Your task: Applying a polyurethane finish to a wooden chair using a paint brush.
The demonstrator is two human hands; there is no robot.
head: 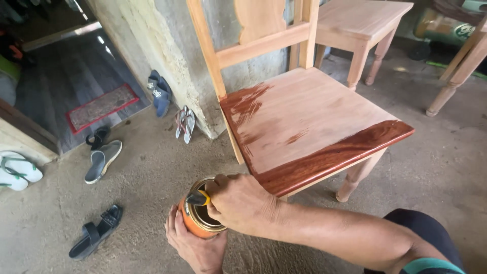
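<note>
A bare wooden chair stands before me; its seat [309,111] carries a dark red-brown stained band along the front edge and brushed streaks at the back left corner. On the floor below sits an open orange tin [195,223] of stain. My left hand [195,246] cups the tin from beneath. My right hand [241,203] grips a paintbrush with a yellow and black handle [199,198], its bristle end down inside the tin and hidden.
Concrete floor all around. Several sandals and slippers lie to the left, among them a black sandal [96,232] and a grey slipper [103,160]. A red doormat [101,107] lies in a doorway. A rough pillar [177,66] and another unfinished stool [360,25] stand behind.
</note>
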